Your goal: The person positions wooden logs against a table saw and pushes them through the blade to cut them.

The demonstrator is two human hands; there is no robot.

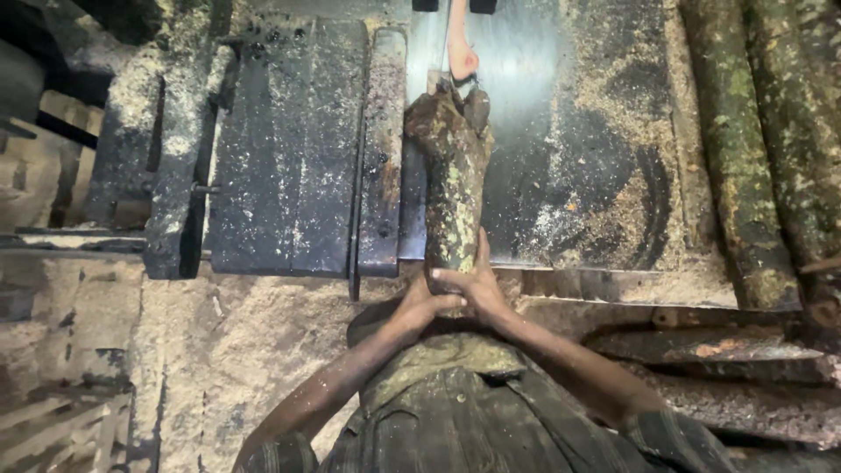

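A short mossy log (455,193) lies lengthwise on the metal saw table (561,114), its near end at the table's front edge. My left hand (422,307) presses against that near end from the left and below. My right hand (477,280) wraps over the same end, fingers across the bark. Both hands overlap on the log's end. At the far end another person's hand (461,54) touches the log next to a thin upright blade (435,81).
Dark metal plates (289,149) covered in sawdust lie left of the log. Several long mossy logs (762,149) are stacked at the right. Sawdust covers the floor (219,350) at the left, and rusty metal pieces (701,346) lie at the right front.
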